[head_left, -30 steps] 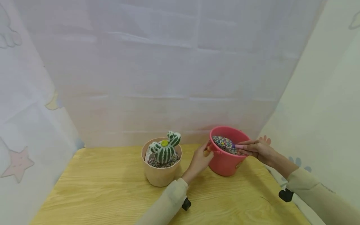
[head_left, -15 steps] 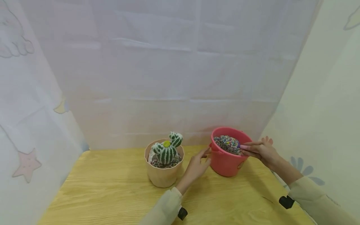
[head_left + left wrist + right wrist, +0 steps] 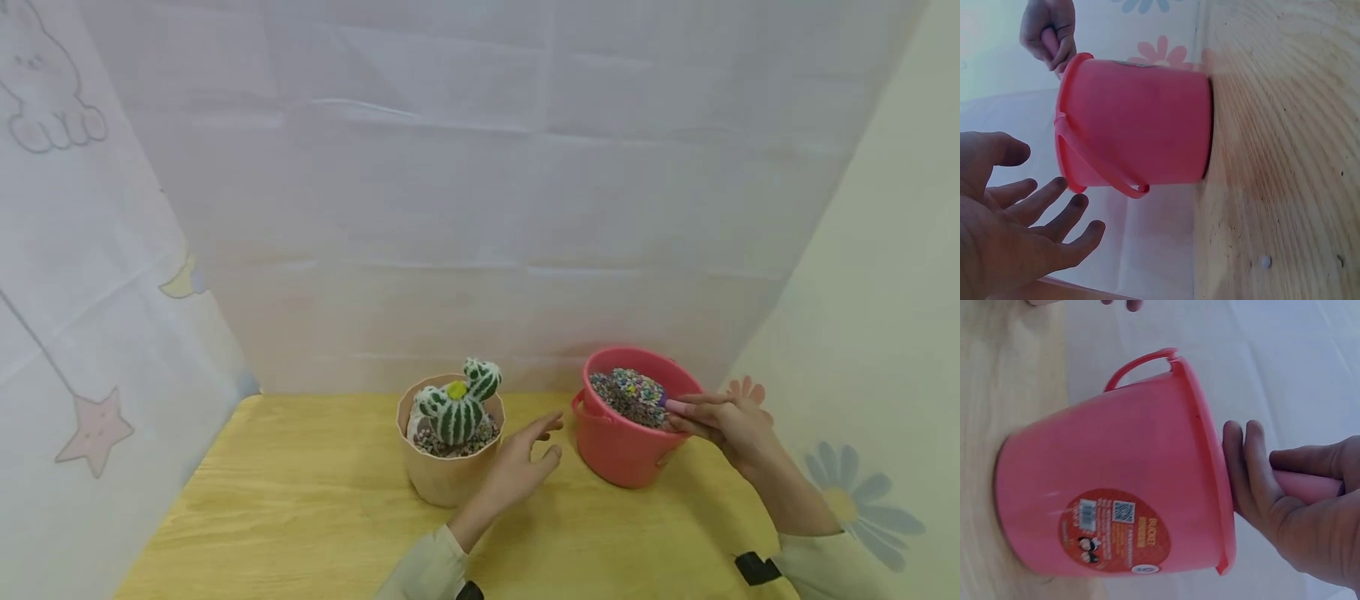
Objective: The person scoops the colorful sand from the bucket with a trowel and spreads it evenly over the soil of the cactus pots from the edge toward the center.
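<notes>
- The right hand [image 3: 731, 425] pinches a pink handle [image 3: 1309, 486] over the rim of the pink bucket [image 3: 628, 433]. Its fingers [image 3: 1244, 469] are curled tight round the handle, so the tool does not slip. The tip of the tool goes down into the little stones [image 3: 628, 393] and is mostly hidden.
- The bucket stands near the back right corner of the bench [image 3: 300, 508]. It is full of the little stones in many colours, close under the right hand for easy digging.
- The left hand [image 3: 521, 462] hangs between the bucket and the tan pot [image 3: 442, 471]. Its fingers [image 3: 1054, 212] are spread apart and hold nothing. They are near the bucket's handle [image 3: 1100, 175] but do not touch it.
- The pot stands near the middle of the back edge, just beside the bucket. A green striped cactus [image 3: 457, 404] sits in it with small stones round its foot.
- The bench is yellow wood with wavy lines.
- White cloth [image 3: 480, 192] hangs behind the bench. The side cloths have a star [image 3: 96, 429] and flowers [image 3: 862, 508] on them.
</notes>
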Demonstrator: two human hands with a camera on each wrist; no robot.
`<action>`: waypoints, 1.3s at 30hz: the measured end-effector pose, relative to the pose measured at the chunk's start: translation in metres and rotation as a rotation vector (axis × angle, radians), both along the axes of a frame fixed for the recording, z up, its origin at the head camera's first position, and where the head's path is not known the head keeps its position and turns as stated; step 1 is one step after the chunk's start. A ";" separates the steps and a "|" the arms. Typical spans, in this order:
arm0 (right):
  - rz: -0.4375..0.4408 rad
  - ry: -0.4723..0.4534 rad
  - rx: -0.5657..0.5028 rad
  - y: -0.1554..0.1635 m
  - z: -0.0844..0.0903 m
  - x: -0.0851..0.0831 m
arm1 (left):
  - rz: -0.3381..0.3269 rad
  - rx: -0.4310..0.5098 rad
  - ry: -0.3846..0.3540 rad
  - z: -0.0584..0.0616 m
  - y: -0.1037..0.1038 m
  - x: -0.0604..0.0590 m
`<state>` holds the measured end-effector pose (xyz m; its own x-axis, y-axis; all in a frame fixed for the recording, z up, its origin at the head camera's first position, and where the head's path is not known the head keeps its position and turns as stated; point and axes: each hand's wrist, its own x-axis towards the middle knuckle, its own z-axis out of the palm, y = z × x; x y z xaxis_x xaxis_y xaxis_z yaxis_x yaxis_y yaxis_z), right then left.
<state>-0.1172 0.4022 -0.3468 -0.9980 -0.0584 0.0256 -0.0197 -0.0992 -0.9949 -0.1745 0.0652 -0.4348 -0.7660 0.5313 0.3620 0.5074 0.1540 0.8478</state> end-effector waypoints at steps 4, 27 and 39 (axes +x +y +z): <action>-0.038 0.010 -0.016 0.002 0.001 0.007 | -0.011 -0.009 0.017 -0.003 0.002 0.002; -0.097 0.110 -0.096 0.007 -0.006 0.018 | -0.035 -0.033 -0.009 -0.003 -0.001 0.002; -0.091 0.114 -0.078 0.009 -0.013 -0.002 | -0.057 -0.065 -0.018 0.004 -0.001 0.009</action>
<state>-0.1188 0.4113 -0.3596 -0.9894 0.0385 0.1403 -0.1448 -0.1688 -0.9750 -0.1656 0.0638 -0.4307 -0.7396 0.5965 0.3117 0.5020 0.1805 0.8458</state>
